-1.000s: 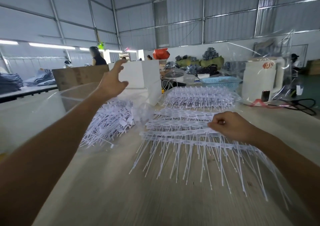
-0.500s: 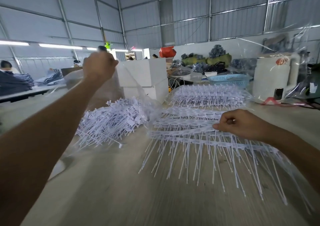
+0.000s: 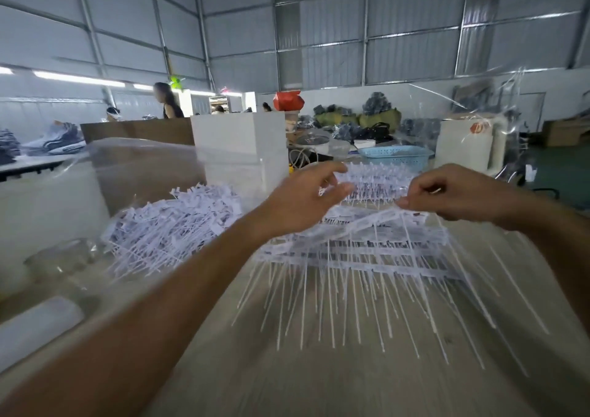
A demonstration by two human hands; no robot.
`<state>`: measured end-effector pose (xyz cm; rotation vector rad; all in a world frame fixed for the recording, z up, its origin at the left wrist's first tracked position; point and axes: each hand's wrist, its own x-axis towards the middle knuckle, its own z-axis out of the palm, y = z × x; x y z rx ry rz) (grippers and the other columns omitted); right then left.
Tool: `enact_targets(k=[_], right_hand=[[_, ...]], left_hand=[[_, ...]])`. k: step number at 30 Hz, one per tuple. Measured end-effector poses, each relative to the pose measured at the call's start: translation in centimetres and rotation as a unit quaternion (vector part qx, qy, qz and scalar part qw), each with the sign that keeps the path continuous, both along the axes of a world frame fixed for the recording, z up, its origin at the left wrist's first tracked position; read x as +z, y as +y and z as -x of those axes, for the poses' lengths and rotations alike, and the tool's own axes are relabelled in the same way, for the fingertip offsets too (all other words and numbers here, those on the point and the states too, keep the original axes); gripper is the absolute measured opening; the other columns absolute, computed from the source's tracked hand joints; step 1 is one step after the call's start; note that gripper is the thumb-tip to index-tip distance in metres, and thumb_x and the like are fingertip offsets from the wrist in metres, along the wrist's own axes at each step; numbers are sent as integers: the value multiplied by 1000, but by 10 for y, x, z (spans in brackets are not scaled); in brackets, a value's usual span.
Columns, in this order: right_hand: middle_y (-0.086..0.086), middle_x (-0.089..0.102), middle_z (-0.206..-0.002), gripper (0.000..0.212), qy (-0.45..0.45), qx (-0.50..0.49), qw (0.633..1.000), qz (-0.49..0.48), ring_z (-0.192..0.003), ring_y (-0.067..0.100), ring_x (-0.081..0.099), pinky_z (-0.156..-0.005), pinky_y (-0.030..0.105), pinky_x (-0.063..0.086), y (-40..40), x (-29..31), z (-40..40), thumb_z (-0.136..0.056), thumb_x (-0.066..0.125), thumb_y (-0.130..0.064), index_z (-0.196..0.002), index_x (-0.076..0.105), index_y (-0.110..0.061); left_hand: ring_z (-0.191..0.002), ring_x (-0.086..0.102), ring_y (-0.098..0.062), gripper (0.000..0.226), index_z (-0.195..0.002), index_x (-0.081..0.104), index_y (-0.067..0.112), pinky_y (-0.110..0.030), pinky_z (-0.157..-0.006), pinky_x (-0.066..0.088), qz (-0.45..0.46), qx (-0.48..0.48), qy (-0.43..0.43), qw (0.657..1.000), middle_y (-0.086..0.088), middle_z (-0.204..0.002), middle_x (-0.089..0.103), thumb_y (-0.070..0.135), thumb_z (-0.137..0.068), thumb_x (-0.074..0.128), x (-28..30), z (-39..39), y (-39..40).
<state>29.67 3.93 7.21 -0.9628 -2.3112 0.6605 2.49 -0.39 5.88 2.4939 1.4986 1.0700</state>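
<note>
- The right hand (image 3: pixel 459 193) has a narrow grip; its curled fingertips (image 3: pixel 404 202) pinch the top bar of a strip of white plastic tag pins (image 3: pixel 367 222)
- The pinched end is raised off the pile; the strip slopes down to the left, and its thin pins hang toward the viewer like comb teeth
- The left hand (image 3: pixel 303 196) is beside the strip's left end, thumb and fingers spread loosely with a wide grip; motion blur hides whether they touch the pins
- Under the lifted strip lies a stack of strips (image 3: pixel 367 257), flat on the bench (image 3: pixel 319 378), their pins fanned toward the near edge
- Behind both hands sits a second heap of strips (image 3: pixel 376 174), further back on the bench
- To the left, just beside the stack, is a loose pile of pins (image 3: pixel 172 225), tangled and lying partly inside a clear plastic bag (image 3: pixel 137 164)
- Behind that pile stands a white box (image 3: pixel 242 142); to its right, behind the far heap, is a pale blue basket (image 3: pixel 396 156)
- In the far left background a person (image 3: pixel 167 103) stands, blurred
</note>
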Motion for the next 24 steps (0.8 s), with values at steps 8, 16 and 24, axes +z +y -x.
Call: enact_targets(k=[8,16,24], right_hand=[[24,60,-71,50,83,2,993,-87,-56,18,50,-46,24,42,-23,45,-52,-77,77,-64,-91,75,-15],[-1,73,-114,34,-76,92,989,85,-103,16,70,-84,20,54,-26,36,-60,-83,77,-45,-114,73,-30],[-5,77,-102,19,-190,20,964,186,-97,9,68,-84,30,55,-27,12,-47,-87,78,-27,-105,77,-31]], left_hand=[[-48,54,-2,24,-88,72,26,-19,-49,48,96,-145,-203,964,11,-61,63,44,-97,59,11,-75,-14],[-50,44,0,30,-76,70,16,-8,-54,39,57,-135,-12,989,5,-58,49,36,-96,62,42,-22,-37],[-60,62,-15,39,-86,67,7,-26,-61,51,180,-139,-13,974,-2,-67,67,45,-92,60,32,16,-23]])
